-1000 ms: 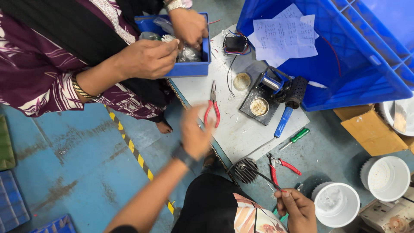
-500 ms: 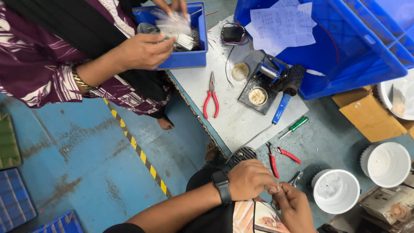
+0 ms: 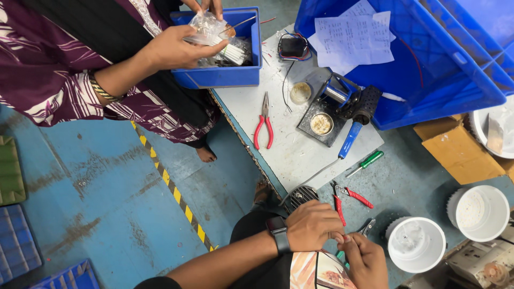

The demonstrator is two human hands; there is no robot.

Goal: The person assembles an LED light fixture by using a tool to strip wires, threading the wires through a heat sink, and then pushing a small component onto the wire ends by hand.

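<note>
My left hand [image 3: 313, 225], with a dark watch on the wrist, is curled, and its fingertips meet those of my right hand [image 3: 368, 260] low in the view. Whatever lies between the fingertips is too small to see. My right hand grips a small green-handled tool [image 3: 340, 255]. Red-handled cutters [image 3: 348, 195] and metal tweezers [image 3: 367, 227] lie just beyond my hands. Another person in a purple patterned top holds a clear bag of white parts [image 3: 214, 32] over a small blue bin [image 3: 225, 75].
On the white board [image 3: 292, 152] are red pliers [image 3: 263, 128], a blue-handled soldering iron [image 3: 350, 140] and its stand [image 3: 321, 123]. A green screwdriver [image 3: 367, 162] lies beside it. A big blue crate [image 3: 428, 80] is at the right, with white tubs [image 3: 416, 244] near my hands.
My left hand has pulled back from the board near the red pliers and joined my right hand. The other person has lifted the clear bag out of the small blue bin.
</note>
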